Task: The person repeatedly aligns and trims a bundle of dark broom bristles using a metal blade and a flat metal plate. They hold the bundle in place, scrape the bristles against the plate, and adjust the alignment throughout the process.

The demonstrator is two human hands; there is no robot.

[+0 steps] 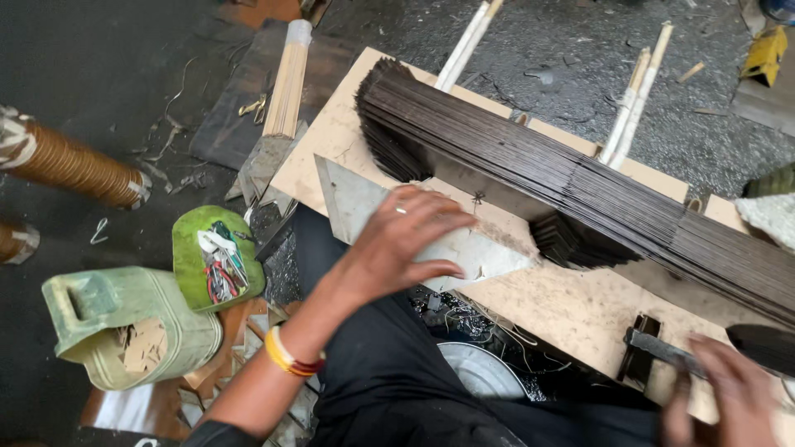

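Observation:
My left hand (406, 236), with a ring on one finger and bangles on the wrist, rests flat on a long grey metal angle piece (352, 194) lying on a plywood board (580, 310). A thick bundle of thin dark strips (580, 186) lies diagonally across the board just beyond that hand. At the lower right my right hand (725, 389), blurred, holds a flat dark metal tool (662, 352) near the board's front edge.
A green plastic canister (124, 327) and a green lid with small tools (215, 257) sit at the left. Pale stick bundles (286, 83) and white rods (633, 103) lie on the dark floor. A coiled brown roll (74, 165) is far left.

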